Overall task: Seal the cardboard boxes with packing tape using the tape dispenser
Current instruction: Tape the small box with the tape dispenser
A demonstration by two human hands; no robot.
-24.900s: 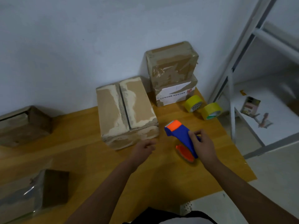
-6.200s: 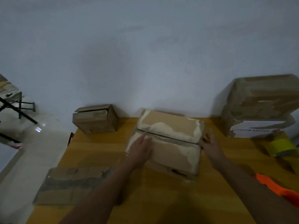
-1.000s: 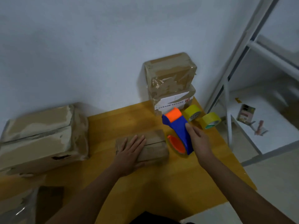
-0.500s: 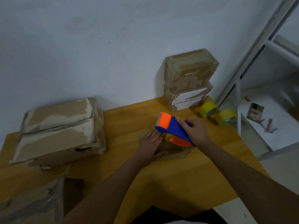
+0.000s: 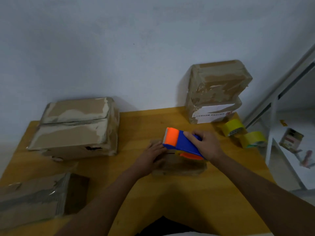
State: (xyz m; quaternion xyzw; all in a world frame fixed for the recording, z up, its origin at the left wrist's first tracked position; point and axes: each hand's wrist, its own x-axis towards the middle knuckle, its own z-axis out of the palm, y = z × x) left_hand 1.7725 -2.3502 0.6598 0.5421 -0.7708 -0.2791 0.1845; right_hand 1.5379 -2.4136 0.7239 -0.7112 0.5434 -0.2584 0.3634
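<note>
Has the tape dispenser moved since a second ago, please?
Yes. The tape dispenser, gripped by the right hand, has tipped leftward from upright beside the small box to lying over its top, near the left hand.

Bare table (image 5: 136,126) between large box (image 5: 75,128) and stacked boxes (image 5: 216,92), tape rolls (image 5: 243,133) crowding the right edge

White label (image 5: 214,111) on stacked box (image 5: 215,111): printed line, illegible.

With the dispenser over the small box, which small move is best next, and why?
Probably draw the tape dispenser toward the right hand side along the small box: its orange front sits at the box's left end, where the left hand presses down.
</note>
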